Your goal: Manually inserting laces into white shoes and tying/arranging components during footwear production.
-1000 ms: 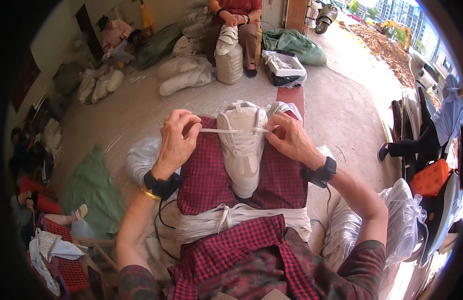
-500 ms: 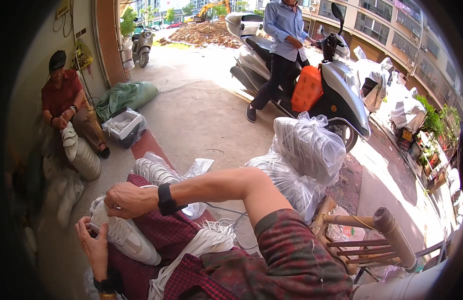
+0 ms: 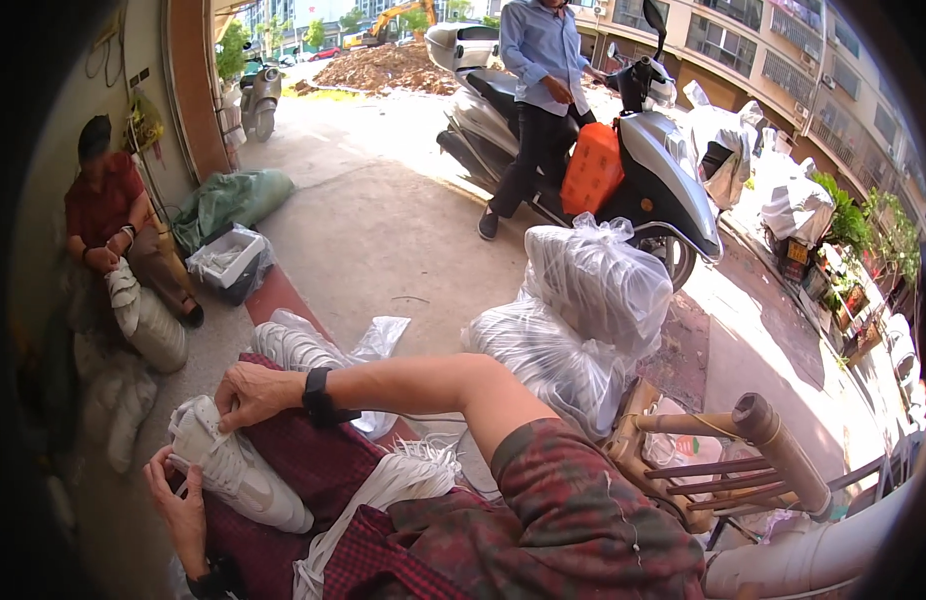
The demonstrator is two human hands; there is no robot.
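Ideally, I'd keep the lacing [image 3: 224, 466] flat and evenly taut; my right hand [image 3: 258, 397] has its fingertips drawn together at the upper eyelets, my left hand [image 3: 180, 503] has thumb and fingers slightly parted beside the opening, and I cannot tell whether either grips lace. Off-white and panelled, the shoe [image 3: 266, 493] lies on the checked apron [image 3: 328, 462], toe toward me.

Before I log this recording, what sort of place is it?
Probably an informal shoe workspace opening onto the outdoors: a pale sneaker lies on checked cloth, clear plastic bags of pale goods are piled nearby, and a silver scooter stands in the sunlit area beyond.
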